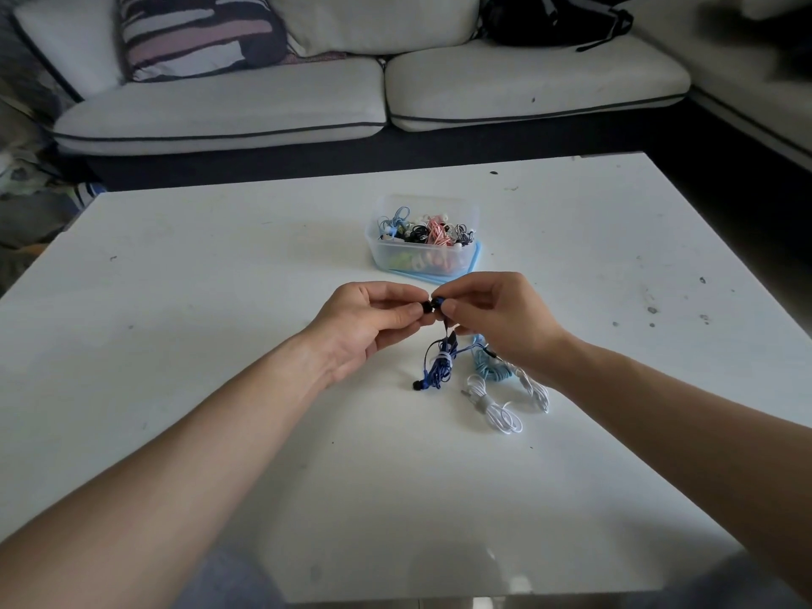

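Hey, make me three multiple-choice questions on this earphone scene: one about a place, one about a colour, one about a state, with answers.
1. Where does the clear box of earphones stand?
A. on a shelf
B. on the table, beyond the left hand and right hand
C. on the floor

2. What colour is the cord hanging from the hands?
A. dark blue
B. pink
C. yellow

3. What are the hands doing?
A. lying flat
B. reaching into the box
C. both pinching one earbud

Answers: 1 B, it sits on the white tabletop past both hands; 2 A, the tied bundle is navy; 3 C, the fingertips of both hands meet on it.
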The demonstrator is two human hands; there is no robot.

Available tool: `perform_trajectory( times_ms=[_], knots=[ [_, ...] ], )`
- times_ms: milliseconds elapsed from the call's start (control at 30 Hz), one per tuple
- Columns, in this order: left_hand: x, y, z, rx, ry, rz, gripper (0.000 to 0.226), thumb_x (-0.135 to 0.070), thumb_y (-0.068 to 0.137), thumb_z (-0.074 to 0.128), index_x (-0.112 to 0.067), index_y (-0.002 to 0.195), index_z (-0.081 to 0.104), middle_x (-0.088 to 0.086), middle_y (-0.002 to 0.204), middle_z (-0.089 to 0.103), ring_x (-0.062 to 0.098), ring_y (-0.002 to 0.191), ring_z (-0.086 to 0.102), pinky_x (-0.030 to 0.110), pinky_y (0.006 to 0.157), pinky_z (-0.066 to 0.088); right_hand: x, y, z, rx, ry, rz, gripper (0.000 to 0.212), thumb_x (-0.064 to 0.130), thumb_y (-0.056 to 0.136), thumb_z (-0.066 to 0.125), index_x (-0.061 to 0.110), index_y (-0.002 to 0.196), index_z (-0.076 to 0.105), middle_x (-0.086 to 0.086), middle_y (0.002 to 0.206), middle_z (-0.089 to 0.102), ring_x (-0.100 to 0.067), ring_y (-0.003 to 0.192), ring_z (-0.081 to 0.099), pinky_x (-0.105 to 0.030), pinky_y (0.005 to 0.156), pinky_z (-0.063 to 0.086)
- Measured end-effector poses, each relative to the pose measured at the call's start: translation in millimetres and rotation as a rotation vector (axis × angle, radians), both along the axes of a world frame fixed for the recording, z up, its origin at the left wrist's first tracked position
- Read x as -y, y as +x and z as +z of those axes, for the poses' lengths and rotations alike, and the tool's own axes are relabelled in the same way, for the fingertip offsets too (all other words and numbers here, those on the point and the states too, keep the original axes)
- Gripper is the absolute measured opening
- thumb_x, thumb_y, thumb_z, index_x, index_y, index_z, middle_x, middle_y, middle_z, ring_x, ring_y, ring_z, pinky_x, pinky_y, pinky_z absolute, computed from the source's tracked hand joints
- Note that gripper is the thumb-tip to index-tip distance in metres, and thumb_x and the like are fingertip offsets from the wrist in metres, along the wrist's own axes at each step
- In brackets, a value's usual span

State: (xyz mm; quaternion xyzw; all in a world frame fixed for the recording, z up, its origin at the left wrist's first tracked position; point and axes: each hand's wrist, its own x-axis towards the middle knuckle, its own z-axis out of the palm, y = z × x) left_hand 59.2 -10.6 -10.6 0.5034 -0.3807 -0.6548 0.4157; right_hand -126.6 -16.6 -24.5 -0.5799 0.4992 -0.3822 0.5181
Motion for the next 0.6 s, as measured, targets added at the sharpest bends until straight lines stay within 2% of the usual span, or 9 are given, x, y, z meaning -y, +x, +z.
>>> perform_trajectory(
  times_ms=[100, 300, 467, 533, 600],
  knots=[
    [-0.6, -0.1, 0.9, -0.005, 0.005, -0.002, 0.018, 0.012, 0.084, 0.061, -0.004, 0.091, 0.069, 0.01, 0.081, 0.075, 0.018, 0.078, 0.075, 0.018, 0.067, 0.057, 0.4, -0.6, 0.5, -0.005, -0.013, 0.009, 0.013, 0.001, 0.091, 0.067, 0.01, 0.097, 0.074, -0.006, 0.08, 0.075, -0.014, 0.075, 0.068, -0.039, 0.081, 0.058],
    [-2.7, -0.5, 3.5, -0.039, 0.0, 0.002, 0.016, 0.008, 0.085, 0.062, -0.007, 0.088, 0.067, 0.007, 0.078, 0.075, 0.014, 0.075, 0.074, 0.018, 0.067, 0.058, 1.4, -3.2, 4.6, 0.036, -0.037, 0.042, 0.013, 0.0, 0.089, 0.069, 0.01, 0.095, 0.076, -0.017, 0.088, 0.075, -0.019, 0.077, 0.068, -0.032, 0.077, 0.057],
    [-4.4, -2.9, 2.5, -0.097, -0.016, 0.011, 0.015, 0.005, 0.085, 0.061, -0.008, 0.088, 0.068, 0.008, 0.082, 0.075, 0.014, 0.076, 0.074, 0.018, 0.067, 0.057, -0.1, -4.2, 6.8, 0.065, -0.054, 0.056, 0.012, 0.0, 0.09, 0.068, 0.008, 0.096, 0.076, -0.019, 0.089, 0.075, -0.019, 0.077, 0.067, -0.029, 0.076, 0.057],
    [-4.7, -4.6, 2.6, -0.113, -0.022, 0.025, 0.015, 0.005, 0.085, 0.06, -0.007, 0.089, 0.069, 0.007, 0.081, 0.075, 0.014, 0.075, 0.074, 0.018, 0.07, 0.058, -0.2, -4.1, 7.6, 0.076, -0.063, 0.042, 0.013, 0.0, 0.089, 0.069, 0.009, 0.095, 0.076, -0.02, 0.088, 0.075, -0.021, 0.077, 0.067, -0.032, 0.078, 0.058],
    [-5.4, -6.6, 2.9, -0.121, -0.017, 0.043, 0.016, 0.006, 0.086, 0.059, -0.006, 0.089, 0.069, 0.006, 0.079, 0.075, 0.013, 0.074, 0.074, 0.017, 0.07, 0.058, 0.0, -3.9, 7.3, 0.073, -0.067, 0.031, 0.012, 0.0, 0.089, 0.069, 0.01, 0.094, 0.076, -0.02, 0.088, 0.075, -0.031, 0.078, 0.068, -0.039, 0.082, 0.058]
  ],
)
